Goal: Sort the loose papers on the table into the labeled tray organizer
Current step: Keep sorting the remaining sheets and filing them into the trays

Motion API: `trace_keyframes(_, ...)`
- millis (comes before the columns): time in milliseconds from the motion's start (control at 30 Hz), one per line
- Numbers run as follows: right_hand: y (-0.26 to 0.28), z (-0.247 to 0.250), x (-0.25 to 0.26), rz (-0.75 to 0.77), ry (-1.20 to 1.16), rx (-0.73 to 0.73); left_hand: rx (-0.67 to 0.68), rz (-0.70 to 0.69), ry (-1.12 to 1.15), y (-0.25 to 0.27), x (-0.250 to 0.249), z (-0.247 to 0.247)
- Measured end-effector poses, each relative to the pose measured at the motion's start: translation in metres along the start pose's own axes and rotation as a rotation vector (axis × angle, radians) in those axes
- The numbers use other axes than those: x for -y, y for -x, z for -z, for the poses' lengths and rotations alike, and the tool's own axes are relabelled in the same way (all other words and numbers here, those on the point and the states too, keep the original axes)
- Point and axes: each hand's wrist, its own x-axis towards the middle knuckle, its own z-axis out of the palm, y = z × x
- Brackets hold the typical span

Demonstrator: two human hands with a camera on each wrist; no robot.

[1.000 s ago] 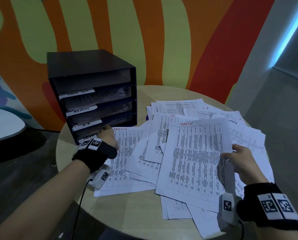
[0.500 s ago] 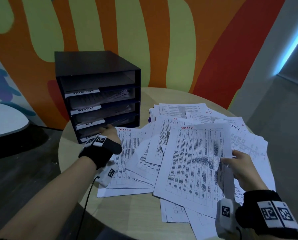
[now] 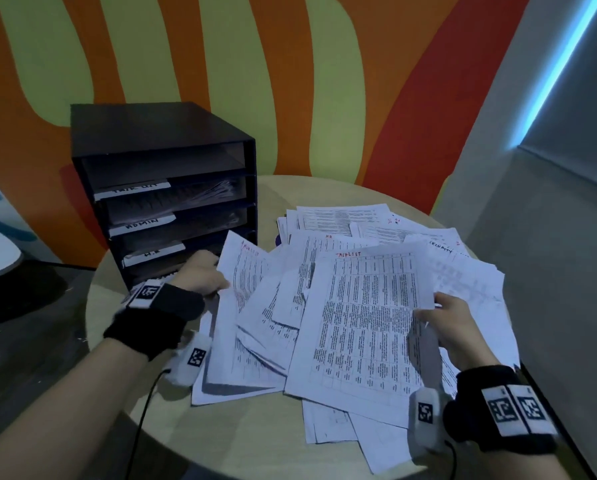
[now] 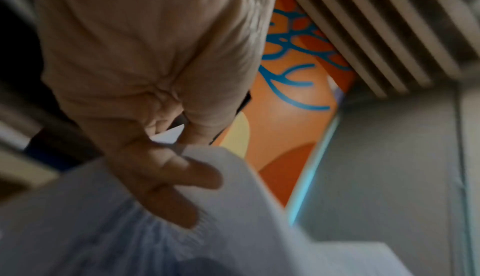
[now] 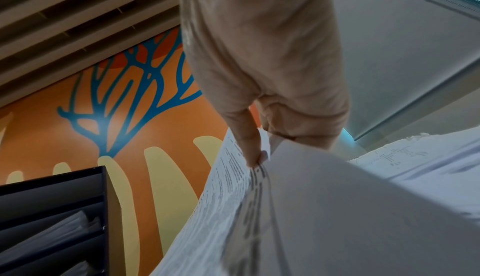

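The round bench [image 3: 255,441] carries the black tray organizer [image 3: 165,188] at its far left and the loose papers [image 3: 376,237] spread to its right. The left hand [image 3: 200,275] grasps one raised sheet [image 3: 241,282]; the right hand [image 3: 460,330] pinches a tasklist sheet [image 3: 363,317].

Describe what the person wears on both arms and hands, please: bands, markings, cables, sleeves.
Both forearms are bare, with no sleeves. The left hand and the right hand wear no gloves. Each wrist carries a black fabric wristband with white square tags printed with black code patterns. Under each wrist hangs a small white camera unit, also tagged. A thin black cable runs from the left one.
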Motion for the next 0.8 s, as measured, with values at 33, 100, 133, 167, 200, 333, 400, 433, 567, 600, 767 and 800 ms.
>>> trace_keyframes(33,0.0,0.0,0.0,-0.001,0.003,0.003,-0.045,-0.066,-0.064,0.0,-0.004,0.001)
trace_keyframes(100,-0.002,0.001,-0.002,-0.003,0.013,0.003,-0.156,-0.194,-0.173,0.004,-0.013,0.006)
trace_keyframes(133,-0.003,0.002,-0.004,-0.005,0.021,0.0,-0.22,-0.251,-0.216,0.008,-0.019,0.009)
trace_keyframes(167,-0.004,0.002,-0.005,-0.007,0.028,-0.005,-0.295,-0.296,-0.269,0.014,-0.025,0.014)
trace_keyframes(200,-0.004,0.003,-0.006,-0.007,0.034,-0.006,-0.382,-0.335,-0.318,0.021,-0.032,0.019)
trace_keyframes(333,-0.006,0.003,-0.008,-0.002,0.026,-0.006,-0.675,-0.55,-0.251,0.04,-0.052,0.049)
trace_keyframes(400,-0.006,0.002,-0.007,0.009,0.018,-0.011,-0.687,-0.678,-0.001,0.048,-0.058,0.063)
trace_keyframes(433,-0.006,0.002,-0.007,0.016,0.014,-0.018,-0.681,-0.719,0.137,0.054,-0.063,0.066)
trace_keyframes(567,-0.003,0.002,-0.005,0.07,-0.021,-0.071,-0.713,-0.793,0.372,0.069,-0.08,0.07)
trace_keyframes(600,-0.003,0.001,-0.004,0.085,-0.034,-0.093,-0.713,-0.788,0.432,0.069,-0.082,0.071)
trace_keyframes(767,-0.003,0.003,-0.001,0.194,-0.126,-0.199,-0.72,-0.737,0.608,0.061,-0.087,0.071)
trace_keyframes(800,-0.002,0.003,0.001,0.219,-0.153,-0.22,-0.756,-0.749,0.614,0.062,-0.09,0.072)
